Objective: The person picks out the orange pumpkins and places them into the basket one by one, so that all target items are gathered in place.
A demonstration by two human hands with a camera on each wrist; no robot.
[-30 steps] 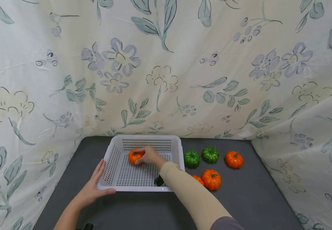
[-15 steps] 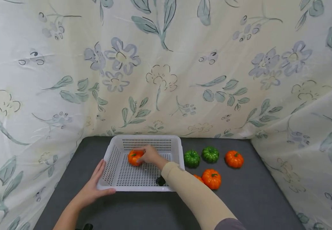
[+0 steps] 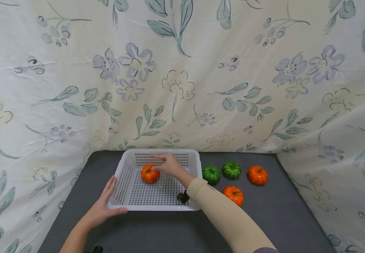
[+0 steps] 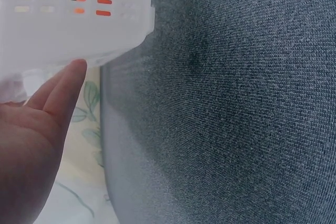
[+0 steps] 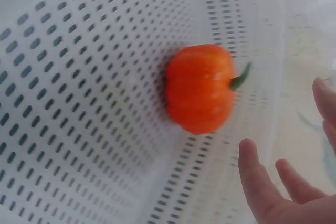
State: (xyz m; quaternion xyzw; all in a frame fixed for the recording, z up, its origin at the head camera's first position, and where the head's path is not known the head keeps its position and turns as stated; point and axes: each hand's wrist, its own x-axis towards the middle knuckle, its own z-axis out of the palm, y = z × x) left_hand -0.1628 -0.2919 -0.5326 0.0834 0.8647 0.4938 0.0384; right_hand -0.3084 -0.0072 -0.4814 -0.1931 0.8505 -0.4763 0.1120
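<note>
In the head view an orange bell pepper (image 3: 150, 174) with a green stem sits in the left part of a white perforated basket (image 3: 138, 207). My right hand (image 3: 171, 165) hovers just right of it, fingers spread and apart from the pepper. The right wrist view shows the pepper (image 5: 200, 88) lying by the basket wall, with loose fingers (image 5: 257, 182) beside it and nothing held. My left hand (image 3: 101, 207) rests at the basket's near left corner, fingers along the side and thumb at the front. Straight fingers (image 4: 67, 90) lie against the basket's outside in the left wrist view.
Right of the basket, two green bell peppers (image 3: 231, 170) and an orange one (image 3: 258, 175) stand on the dark grey table (image 3: 280, 211). Another orange pepper (image 3: 234, 195) is partly behind the right sleeve (image 3: 226, 214). A floral cloth (image 3: 201, 88) hangs behind and around the table.
My right hand has let go of the orange bell pepper, its fingers opening and drawing up and to the right. The pepper stays in the basket. My left hand has not moved.
</note>
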